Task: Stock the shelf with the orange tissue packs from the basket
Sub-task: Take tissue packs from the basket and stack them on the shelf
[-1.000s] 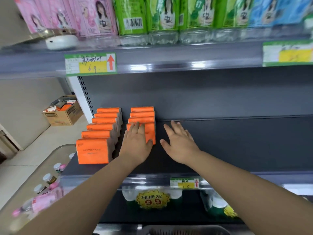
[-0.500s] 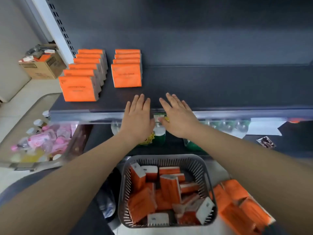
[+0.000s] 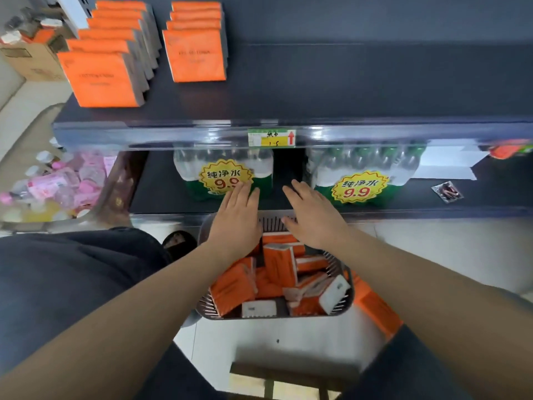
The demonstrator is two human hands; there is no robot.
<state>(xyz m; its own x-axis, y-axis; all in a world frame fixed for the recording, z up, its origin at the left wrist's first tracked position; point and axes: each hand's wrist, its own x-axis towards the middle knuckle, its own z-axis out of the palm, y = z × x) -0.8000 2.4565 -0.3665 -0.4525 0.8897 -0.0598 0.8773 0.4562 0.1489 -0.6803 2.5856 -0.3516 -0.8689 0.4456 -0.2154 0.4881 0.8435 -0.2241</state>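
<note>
Price tag point(image 3: 271, 137): green/yellow, red arrow pointing up. Directly below the tag, to either side: left water pack point(image 3: 184, 168) and right water pack point(image 3: 403, 166), both shrink-wrapped, each carrying a yellow burst sticker reading 9.9. Further right of the tag: white card point(image 3: 444, 164), lying flat, and a small dark foil wrapper point(image 3: 447, 192) just below it. Far left of the tag: pile of pink-labelled bottles point(image 3: 54, 183), blurred. Upper left of the tag: cardboard box point(image 3: 28, 62). Below-left of the tag: black shoe point(image 3: 178, 241).

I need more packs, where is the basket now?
In the head view, the grey basket sits low at centre, under the left hand and right hand, in front of the bottled water packs.
</note>
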